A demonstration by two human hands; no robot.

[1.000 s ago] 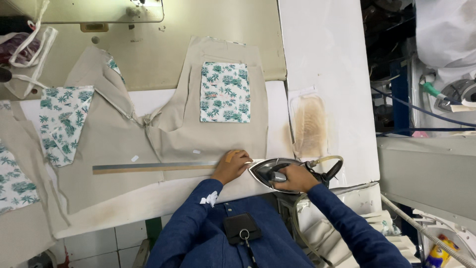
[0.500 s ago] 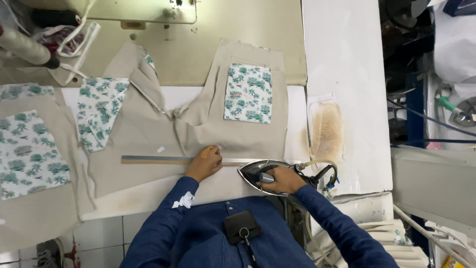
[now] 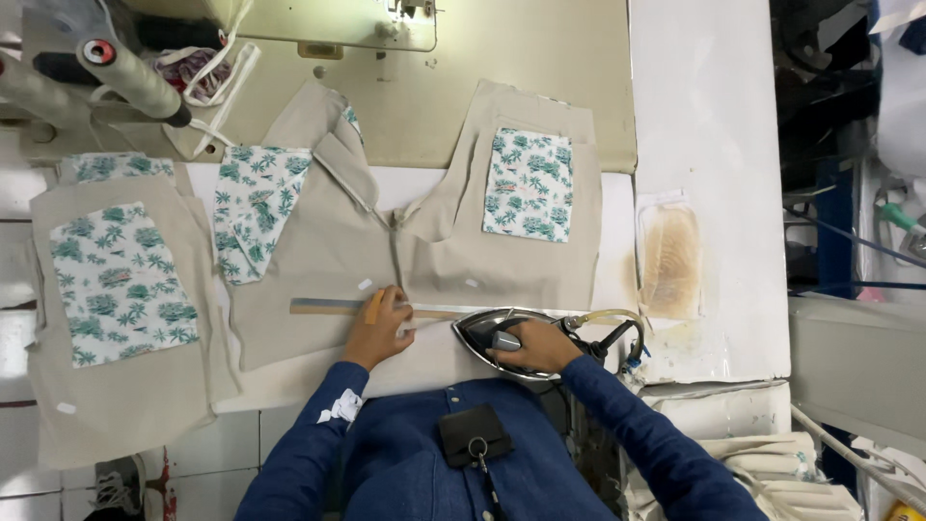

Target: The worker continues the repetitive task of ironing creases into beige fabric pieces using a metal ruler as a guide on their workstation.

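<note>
A beige shirt front (image 3: 482, 260) with a palm-print pocket (image 3: 529, 183) lies flat on the white ironing table (image 3: 704, 116). My left hand (image 3: 378, 328) presses down on a long metal ruler (image 3: 328, 306) laid along the shirt's lower hem. My right hand (image 3: 529, 347) grips the handle of a steam iron (image 3: 487, 328) whose pointed nose faces left toward my left hand, resting on the hem. A hose and cord (image 3: 617, 333) trail off the iron's right end.
A second beige panel with a print pocket (image 3: 116, 280) lies at the left. A scorched iron rest pad (image 3: 668, 259) sits right of the shirt. A sewing machine (image 3: 328, 19) and thread cone (image 3: 130, 77) stand at the back. Folded cloth (image 3: 772, 463) lies at the lower right.
The view has shifted so the left panel shows more fully. My left hand slid a little left along the ruler; the iron stays at the hem under my right hand.
</note>
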